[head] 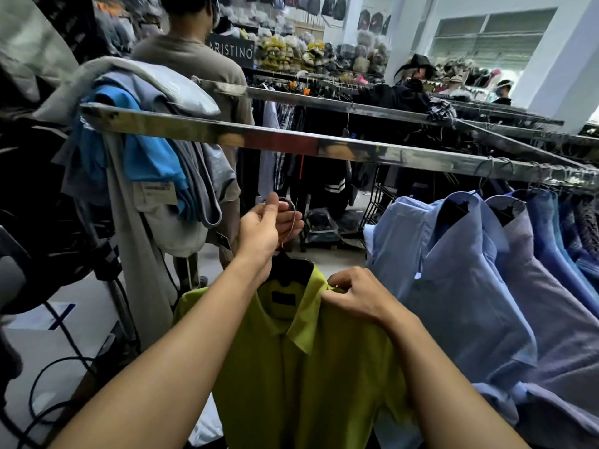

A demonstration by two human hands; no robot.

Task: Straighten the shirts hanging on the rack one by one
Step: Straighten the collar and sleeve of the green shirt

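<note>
A lime-green collared shirt (311, 377) hangs on a black hanger (293, 268) held below the chrome rack rail (259, 137), off the rail. My left hand (264, 230) grips the hanger's metal hook (293, 210). My right hand (356, 298) pinches the green shirt's collar at its right shoulder. To the right, light blue shirts (453, 260) and darker blue ones (557, 228) hang from the rail on hangers.
Grey and blue clothes (142, 150) are draped over the rail's left end. A person in a brown shirt (194, 59) stands behind the rack. Cables (55, 377) lie on the floor at the left. More racks (356, 98) and shelves stand behind.
</note>
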